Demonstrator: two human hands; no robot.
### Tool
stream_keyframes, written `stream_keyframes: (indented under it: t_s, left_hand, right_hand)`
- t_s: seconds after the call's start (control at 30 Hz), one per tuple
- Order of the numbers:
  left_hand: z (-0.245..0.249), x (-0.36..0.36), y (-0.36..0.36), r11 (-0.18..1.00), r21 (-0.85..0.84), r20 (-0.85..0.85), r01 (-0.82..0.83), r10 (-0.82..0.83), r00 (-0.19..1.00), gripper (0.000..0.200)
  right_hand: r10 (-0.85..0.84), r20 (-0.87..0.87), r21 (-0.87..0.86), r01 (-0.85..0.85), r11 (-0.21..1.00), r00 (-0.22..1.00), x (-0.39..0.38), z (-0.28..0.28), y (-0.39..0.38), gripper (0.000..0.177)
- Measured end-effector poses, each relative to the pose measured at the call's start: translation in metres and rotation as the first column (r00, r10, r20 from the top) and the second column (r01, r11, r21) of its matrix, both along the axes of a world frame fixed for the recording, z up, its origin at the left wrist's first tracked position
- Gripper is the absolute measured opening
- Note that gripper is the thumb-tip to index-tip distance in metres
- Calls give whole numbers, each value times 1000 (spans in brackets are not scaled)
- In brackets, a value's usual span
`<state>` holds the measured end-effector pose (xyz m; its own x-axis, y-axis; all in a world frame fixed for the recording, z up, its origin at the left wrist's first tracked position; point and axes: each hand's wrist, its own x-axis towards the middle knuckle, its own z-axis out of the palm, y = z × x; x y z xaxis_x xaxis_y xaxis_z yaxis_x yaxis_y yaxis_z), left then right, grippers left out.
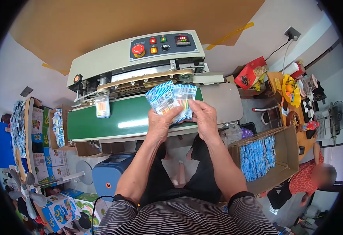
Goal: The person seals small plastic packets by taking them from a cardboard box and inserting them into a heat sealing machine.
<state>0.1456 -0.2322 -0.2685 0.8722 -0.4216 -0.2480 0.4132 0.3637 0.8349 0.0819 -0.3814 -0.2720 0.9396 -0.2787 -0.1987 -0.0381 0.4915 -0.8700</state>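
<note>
Several small blue-and-white printed packets point(164, 101), with colored sticks showing through their clear windows, are fanned out between my hands. My left hand point(160, 122) grips the left part of the fan, thumb on top. On the right side, my right hand point(204, 116) pinches a packet point(185, 94) between thumb and fingers. Both hands are above the green conveyor belt point(132, 117) of a band sealing machine point(112, 64). Another packet point(102, 107) hangs at the machine's left end, over the belt.
At right, a cardboard box point(285, 152) holds many blue packets point(258, 158). A person in a red top point(306, 179) is beside it. Another box with packets point(58, 127) stands left of the belt. A blue stool point(112, 174) and a fan point(28, 192) are at lower left.
</note>
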Motion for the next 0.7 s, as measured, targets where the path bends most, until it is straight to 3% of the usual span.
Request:
stream_keyframes:
  t_s: [0.1,0.23,0.5,0.7]
  left_hand:
    - [-5,1,0,1000,-4,-4,-31,31,1000,29]
    - [-7,3,5,999,4,-18,-46,46,999,29]
    - [-8,11,18,1000,7,-62,-20,21,998,32]
    - [-13,9,17,997,48,-2,-56,56,998,35]
  right_hand:
    - [-181,-27,-60,180,982,983,4,-5,-1,34]
    - [-265,-54,-66,261,963,963,8,-7,-17,33]
    - [-317,-70,-282,286,916,946,24,-16,-49,31]
    - [-261,-128,-311,211,927,957,37,-18,-45,31]
